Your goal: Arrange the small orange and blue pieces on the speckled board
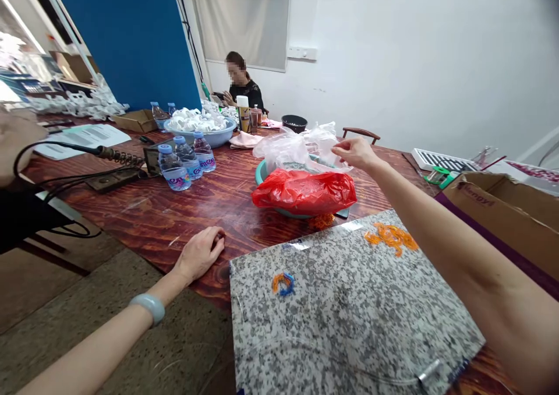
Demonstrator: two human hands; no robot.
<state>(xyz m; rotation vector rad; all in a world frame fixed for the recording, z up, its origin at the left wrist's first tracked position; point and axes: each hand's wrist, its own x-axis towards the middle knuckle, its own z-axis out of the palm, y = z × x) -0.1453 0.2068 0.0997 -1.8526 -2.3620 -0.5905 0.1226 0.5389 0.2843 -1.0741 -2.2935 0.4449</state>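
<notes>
My right hand (358, 152) reaches over a teal basin (261, 172) and pinches the edge of a thin, clear plastic bag (286, 149). A red plastic bag (305, 191) lies across the front of that basin. Loosely curled, my left hand (201, 251) rests on the wooden table by its edge, with nothing visible in it. Beside it is a speckled stone slab (345, 307). On the slab sit a small ring of orange and blue pieces (283, 284) and a pile of orange plastic links (392, 237). More orange links (322, 221) show under the basin's front.
Several water bottles (174, 168) and a blue basin of white parts (225, 134) stand at left. A cabled tool (116, 157) is held near another person's arm (17, 144). Another person (244, 89) sits at the far end. A cardboard box (502, 220) is at right.
</notes>
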